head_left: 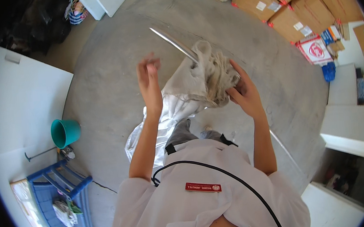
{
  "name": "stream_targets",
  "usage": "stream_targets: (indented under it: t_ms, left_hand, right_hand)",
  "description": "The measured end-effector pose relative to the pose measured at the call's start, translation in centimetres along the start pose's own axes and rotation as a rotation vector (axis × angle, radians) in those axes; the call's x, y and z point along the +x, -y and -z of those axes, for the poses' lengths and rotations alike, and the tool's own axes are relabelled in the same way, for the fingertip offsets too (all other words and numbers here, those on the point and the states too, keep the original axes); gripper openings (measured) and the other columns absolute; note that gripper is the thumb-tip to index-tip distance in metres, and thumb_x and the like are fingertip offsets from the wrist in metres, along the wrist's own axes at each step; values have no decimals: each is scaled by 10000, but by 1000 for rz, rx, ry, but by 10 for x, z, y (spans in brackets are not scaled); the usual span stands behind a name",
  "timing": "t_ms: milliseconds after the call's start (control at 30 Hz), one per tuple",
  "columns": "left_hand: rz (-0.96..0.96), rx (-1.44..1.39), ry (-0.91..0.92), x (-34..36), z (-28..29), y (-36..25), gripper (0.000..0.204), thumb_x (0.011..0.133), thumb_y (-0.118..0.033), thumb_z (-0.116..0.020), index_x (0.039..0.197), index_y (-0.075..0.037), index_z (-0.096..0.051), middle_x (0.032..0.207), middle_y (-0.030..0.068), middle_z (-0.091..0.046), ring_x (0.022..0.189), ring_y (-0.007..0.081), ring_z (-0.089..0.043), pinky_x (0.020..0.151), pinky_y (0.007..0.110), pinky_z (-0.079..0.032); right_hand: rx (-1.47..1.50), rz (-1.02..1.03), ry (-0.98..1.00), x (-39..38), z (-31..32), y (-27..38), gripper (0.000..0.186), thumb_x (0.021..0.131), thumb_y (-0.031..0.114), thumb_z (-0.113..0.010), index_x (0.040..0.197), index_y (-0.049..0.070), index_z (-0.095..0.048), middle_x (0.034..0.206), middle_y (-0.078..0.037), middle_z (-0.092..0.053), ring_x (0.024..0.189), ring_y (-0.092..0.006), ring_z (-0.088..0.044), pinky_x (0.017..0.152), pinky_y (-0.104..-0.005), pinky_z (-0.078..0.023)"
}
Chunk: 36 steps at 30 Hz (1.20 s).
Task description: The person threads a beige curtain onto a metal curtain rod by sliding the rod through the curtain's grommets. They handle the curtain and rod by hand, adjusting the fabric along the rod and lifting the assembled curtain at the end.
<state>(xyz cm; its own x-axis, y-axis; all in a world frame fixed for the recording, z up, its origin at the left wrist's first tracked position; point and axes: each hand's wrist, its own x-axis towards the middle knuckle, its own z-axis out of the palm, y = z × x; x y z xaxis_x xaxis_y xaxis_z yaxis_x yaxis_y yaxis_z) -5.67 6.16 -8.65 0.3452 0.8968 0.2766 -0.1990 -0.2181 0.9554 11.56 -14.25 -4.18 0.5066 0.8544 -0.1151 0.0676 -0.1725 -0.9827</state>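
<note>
A shiny metal rod (171,43) slants up to the far left out of a bunch of gathered beige curtain fabric (218,77). My right hand (246,93) grips the right side of this bunch, with its fingers partly behind the cloth. To the left of the rod, my left hand (149,84) is raised in the air. It holds nothing, and its fingertips are a little blurred. Below the bunch, shiny white sheer cloth (165,126) hangs down beside my legs. The rod's other end is hidden in the fabric.
Stacked cardboard boxes (294,6) stand at the far right. Another thin rod (284,147) lies to my right on the grey concrete floor (112,76). On the left are a teal bucket (64,132) and a blue plastic chair (62,190), near a white panel (26,89).
</note>
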Motion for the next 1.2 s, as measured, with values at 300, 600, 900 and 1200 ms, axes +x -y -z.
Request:
stream_targets:
  t_ms: [300,600,900,1200]
  left_hand:
    - [318,-278,521,-2,-60,-13,490,1032,-328,-373,1320,25,-554,1331,155,-597,1225,271,-576,1072,410,-439]
    - [-220,113,623,-75,-21,-14,645,1050,-473,-336,1523,-35,-311,1559,131,-361,1442,303,-335,1208,445,-226]
    - [187,-43,350,-169,-48,-129,666,1066,-491,-292,1534,-17,-286,1603,133,-285,1494,275,-218,1229,466,-125]
    - [257,-329,395,-95,-10,-52,551,1045,-426,-453,1432,-35,-434,1525,142,-404,1455,277,-293,1202,491,-193]
  right_hand:
    - [-359,250,187,-32,41,-9,990,781,371,-736,1554,40,-213,1403,-300,-485,1234,-409,-554,1009,-497,-446]
    - [-669,674,-224,-114,8,-38,1284,609,577,-849,1553,25,-176,1481,-348,-331,1334,-542,-381,1088,-662,-274]
    - [-442,745,-213,-138,-46,-26,597,639,299,-810,1153,77,-604,1097,-177,-673,955,-333,-685,801,-466,-522]
    - [-767,483,-465,-355,167,-242,617,685,600,-786,1195,269,-681,1109,-19,-701,1069,-239,-628,1037,-479,-363]
